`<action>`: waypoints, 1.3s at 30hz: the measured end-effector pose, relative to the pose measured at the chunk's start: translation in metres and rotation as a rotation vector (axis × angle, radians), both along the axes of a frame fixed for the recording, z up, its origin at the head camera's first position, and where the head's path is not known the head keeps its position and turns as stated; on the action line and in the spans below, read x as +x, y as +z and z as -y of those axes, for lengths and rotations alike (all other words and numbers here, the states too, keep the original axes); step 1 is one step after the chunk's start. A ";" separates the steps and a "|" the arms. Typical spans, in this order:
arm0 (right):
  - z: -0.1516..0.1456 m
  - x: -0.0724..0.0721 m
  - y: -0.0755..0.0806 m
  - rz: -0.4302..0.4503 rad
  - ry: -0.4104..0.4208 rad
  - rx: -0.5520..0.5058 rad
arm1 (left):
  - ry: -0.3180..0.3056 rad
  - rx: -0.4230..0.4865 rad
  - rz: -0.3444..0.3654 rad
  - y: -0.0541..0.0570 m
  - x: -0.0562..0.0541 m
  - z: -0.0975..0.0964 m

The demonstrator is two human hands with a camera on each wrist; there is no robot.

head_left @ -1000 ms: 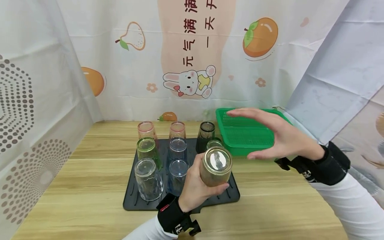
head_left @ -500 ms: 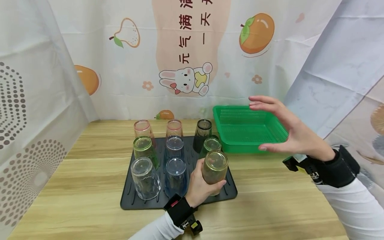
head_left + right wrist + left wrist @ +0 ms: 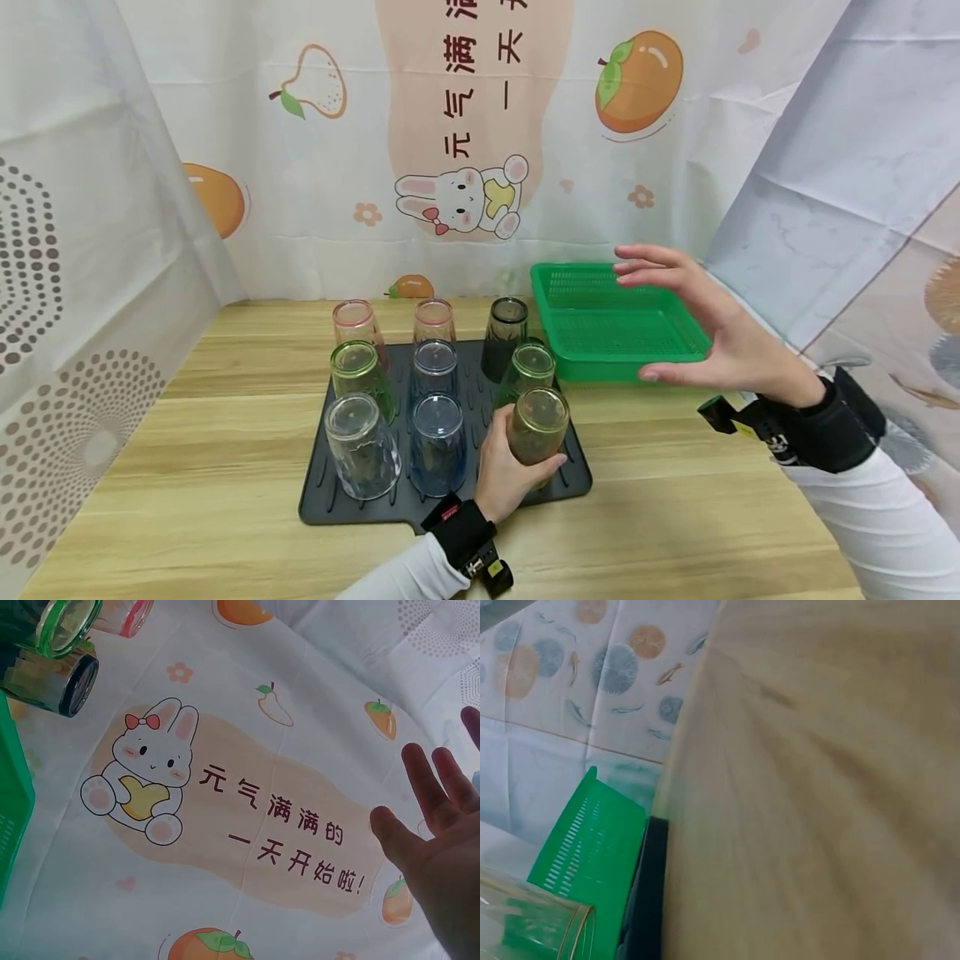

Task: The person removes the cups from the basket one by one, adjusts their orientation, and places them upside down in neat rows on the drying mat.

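Observation:
My left hand (image 3: 502, 477) grips a yellow-tinted drinking glass (image 3: 543, 427), bottom up, at the front right of a dark drying mat (image 3: 321, 493). The hand hides the glass's lower part, so I cannot tell if its rim touches the mat. Part of this glass (image 3: 536, 919) shows at the lower left in the left wrist view. Just behind it stands a green glass (image 3: 528, 375). My right hand (image 3: 712, 333) hangs in the air with fingers and thumb spread, holding nothing, in front of the green basket's right side. Its fingers (image 3: 427, 784) appear in the right wrist view.
Several upturned glasses stand in rows on the mat: pink (image 3: 435, 321), lime green (image 3: 363, 379), clear (image 3: 363, 446), blue (image 3: 438, 446) and black (image 3: 506, 337). A green plastic basket (image 3: 600, 369) sits at the back right of the wooden table (image 3: 187, 467). A printed cloth (image 3: 315, 208) hangs behind.
My left hand has lowered the yellow-tinted glass toward the mat's front right. My right hand moved right, away from over the basket, then slightly back left. The view has shifted a little.

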State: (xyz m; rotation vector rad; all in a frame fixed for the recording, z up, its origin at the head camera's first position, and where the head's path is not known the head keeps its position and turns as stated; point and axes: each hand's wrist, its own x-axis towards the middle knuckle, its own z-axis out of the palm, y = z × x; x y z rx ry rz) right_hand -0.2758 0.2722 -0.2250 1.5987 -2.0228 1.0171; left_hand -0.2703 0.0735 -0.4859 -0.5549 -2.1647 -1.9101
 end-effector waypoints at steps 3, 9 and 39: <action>0.000 0.000 0.000 0.003 0.006 -0.005 | 0.012 -0.004 0.015 -0.002 0.001 0.000; -0.001 0.002 0.000 0.019 0.010 0.000 | 0.013 -0.008 0.042 -0.007 0.003 -0.001; 0.010 0.004 -0.003 0.057 0.017 0.008 | -0.098 -0.044 -0.034 0.007 0.015 0.017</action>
